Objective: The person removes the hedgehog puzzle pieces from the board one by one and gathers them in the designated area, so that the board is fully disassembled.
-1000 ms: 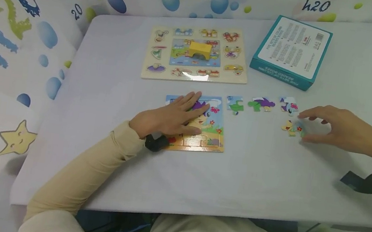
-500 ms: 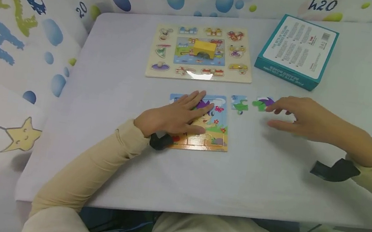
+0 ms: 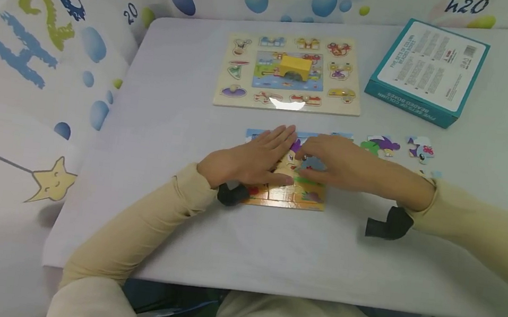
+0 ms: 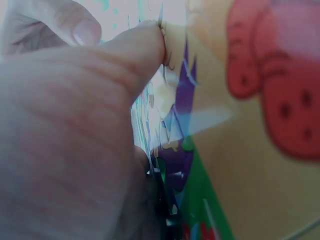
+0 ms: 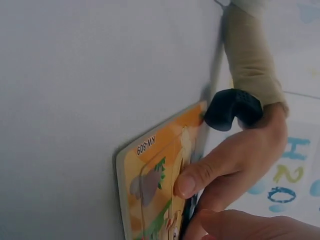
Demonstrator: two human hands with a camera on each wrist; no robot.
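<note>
A jigsaw puzzle board [image 3: 282,197] with a cartoon picture lies in the middle of the table. My left hand [image 3: 251,158] rests on its left half, fingers extended; in the right wrist view the thumb [image 5: 187,184] lies on the board's face. Reaching over the right half of the board is my right hand [image 3: 340,162], its thumb and fingertips spread apart near the surface, with no loose piece seen between them. To the right are several puzzle pieces: a green and purple one [image 3: 383,144], a blue one [image 3: 421,148], and others partly hidden by the right hand and arm.
Behind the jigsaw lies a wooden peg puzzle board [image 3: 242,104] with a yellow arch block [image 3: 295,67] on it. A teal box [image 3: 424,71] with a white label stands at the back right. A white cloth covers the table [image 3: 180,133].
My right hand has travelled left from the loose pieces to over the jigsaw board. My left hand stays on the board. The head view has shifted, moving the scene rightward.
</note>
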